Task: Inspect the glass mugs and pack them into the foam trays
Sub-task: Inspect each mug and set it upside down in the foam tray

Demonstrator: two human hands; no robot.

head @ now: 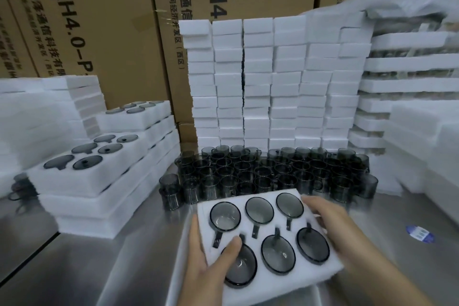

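Head: hands (198,263) (330,223) on filled foam tray (205,216)

The foam tray (205,211) in front is plain white, and the six mugs (224,216) set in it are smoky grey see-through glass with darker, near-black rims and handles. The loose mugs (260,171) crowded behind it show the same dark smoke-grey. The table (99,268) is silver-grey metal with a dull sheen and carries a round blue-and-white sticker (419,233). The stacked foam blocks (258,82) are white, as are the packed trays (94,171) at left, dotted with grey circles. The cardboard boxes (111,20) are brown with black printed lettering.
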